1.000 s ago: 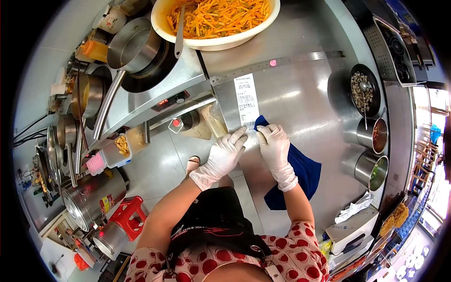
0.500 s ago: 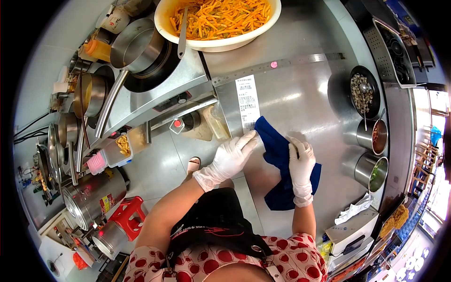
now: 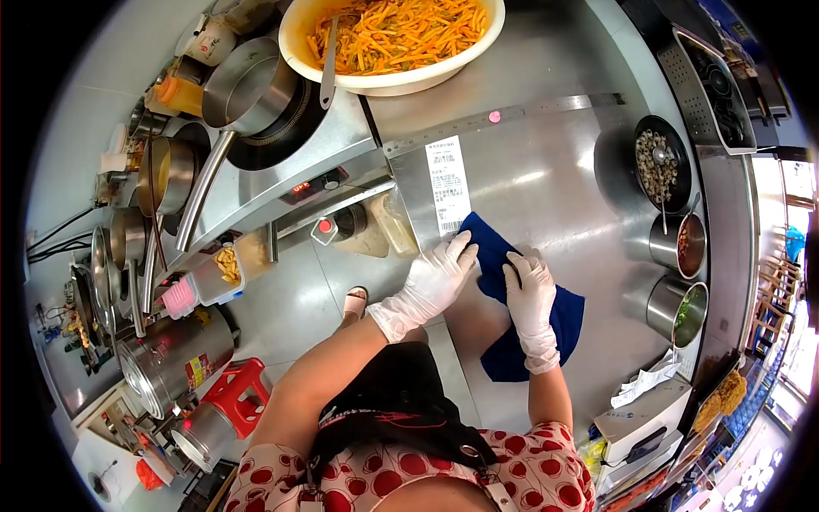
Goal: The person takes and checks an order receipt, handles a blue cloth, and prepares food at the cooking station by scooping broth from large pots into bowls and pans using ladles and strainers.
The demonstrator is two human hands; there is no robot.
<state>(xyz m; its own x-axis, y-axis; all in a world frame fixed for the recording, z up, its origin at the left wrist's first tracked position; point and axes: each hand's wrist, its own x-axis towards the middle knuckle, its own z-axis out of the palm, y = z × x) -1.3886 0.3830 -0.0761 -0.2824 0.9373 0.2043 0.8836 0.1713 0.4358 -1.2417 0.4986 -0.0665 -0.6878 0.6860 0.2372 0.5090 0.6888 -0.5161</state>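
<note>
A dark blue cloth [image 3: 559,328] lies partly folded on the steel counter. My left hand [image 3: 433,277], in a white glove, has its fingers curled at the cloth's upper left edge and appears to pinch it. Also gloved, my right hand [image 3: 531,299] rests over the middle of the cloth with bent fingers gripping the fabric. Part of the cloth is hidden beneath that hand. Just above the cloth's top corner, a printed paper receipt [image 3: 448,183] lies flat on the counter.
A white basin [image 3: 401,84] of orange strips stands at the far side. Pots and a pan [image 3: 247,90] crowd the stove on the left. Along the right edge are a black pan [image 3: 659,166], two steel pots [image 3: 674,307] and a white box [image 3: 640,410].
My right hand has shifted left and slightly upward over the cloth, whose right side is now spread wider. My left hand has moved slightly right along the cloth's edge.
</note>
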